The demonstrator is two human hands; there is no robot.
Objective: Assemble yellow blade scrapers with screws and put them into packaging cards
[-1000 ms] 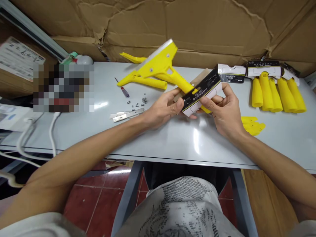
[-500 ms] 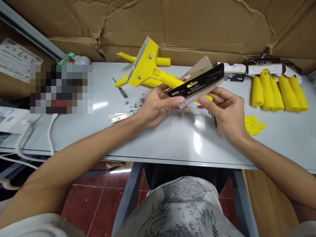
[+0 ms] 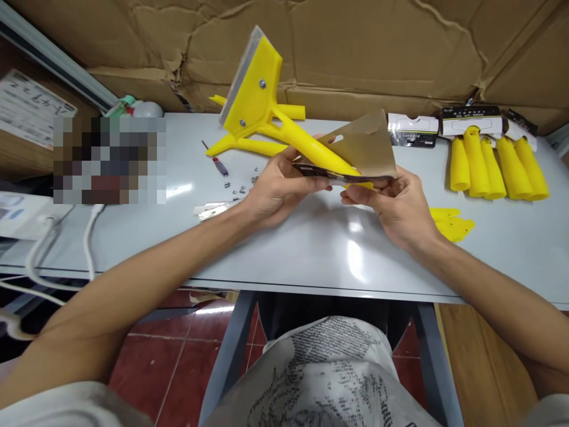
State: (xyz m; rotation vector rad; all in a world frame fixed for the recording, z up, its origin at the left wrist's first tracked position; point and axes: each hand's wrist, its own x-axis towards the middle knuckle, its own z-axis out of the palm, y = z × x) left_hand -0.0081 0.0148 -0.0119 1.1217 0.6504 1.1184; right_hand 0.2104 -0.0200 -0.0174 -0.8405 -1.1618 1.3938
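Observation:
A yellow scraper [image 3: 251,89] with a wide metal blade and two screws on its head is held up over the table, its handle slanting down to the right. A folded cardboard packaging card [image 3: 370,142] sits around the handle, its brown inner side facing up. My left hand [image 3: 282,187] is closed on the card's left end, thumb along the edge, close beside the handle. My right hand [image 3: 398,204] is closed on the card's right end, thumb by the handle's yellow end. The fingers behind the card are partly hidden.
Yellow scraper parts [image 3: 226,142] lie behind my left hand, near a small screwdriver [image 3: 220,167], loose screws [image 3: 227,185] and metal blades [image 3: 213,210]. Flat yellow pieces [image 3: 453,225] lie at right. Carded yellow handles [image 3: 480,169] stand along the cardboard wall [image 3: 382,47]. White cables [image 3: 40,249] hang at left.
The scraper's head has risen and shifted slightly left. The card has tipped, so its brown inside shows where the black printed face was visible. Both hands keep their grip.

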